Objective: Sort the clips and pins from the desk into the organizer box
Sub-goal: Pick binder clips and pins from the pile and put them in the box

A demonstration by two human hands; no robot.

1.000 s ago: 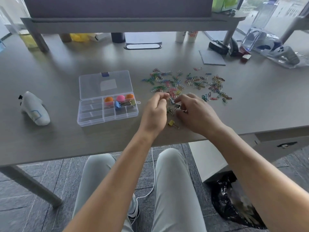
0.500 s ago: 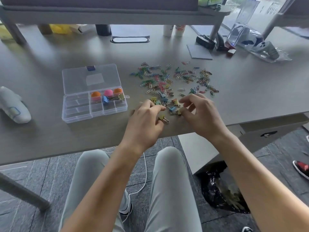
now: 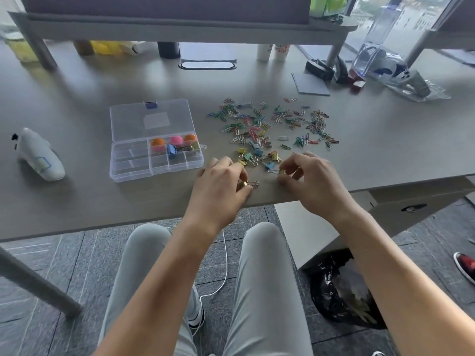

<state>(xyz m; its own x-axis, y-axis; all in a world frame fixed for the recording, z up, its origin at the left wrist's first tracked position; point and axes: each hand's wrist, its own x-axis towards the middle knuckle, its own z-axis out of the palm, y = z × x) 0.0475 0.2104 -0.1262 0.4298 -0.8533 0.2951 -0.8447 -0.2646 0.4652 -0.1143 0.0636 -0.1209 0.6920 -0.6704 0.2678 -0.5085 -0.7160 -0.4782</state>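
Both hands (image 3: 221, 186) (image 3: 312, 181) pinching binder clips (image 3: 248, 183)

An office, by the look of it. A grey tabletop (image 3: 102, 80) with a cable slot (image 3: 207, 65), a raised shelf (image 3: 180, 23) behind, carpet tiles (image 3: 77, 253) underfoot. Paper clips (image 3: 270, 122) lie scattered beside a clear organizer box (image 3: 154, 140).

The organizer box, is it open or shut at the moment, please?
Open: the organizer box has its clear lid folded back flat, compartments exposed.

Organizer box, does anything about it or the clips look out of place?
The organizer box sits open and level, not askew. The oddity is the paper clips, scattered loose across the desk to its right, with binder clips strewn nearer the hands. Nothing looks damaged.
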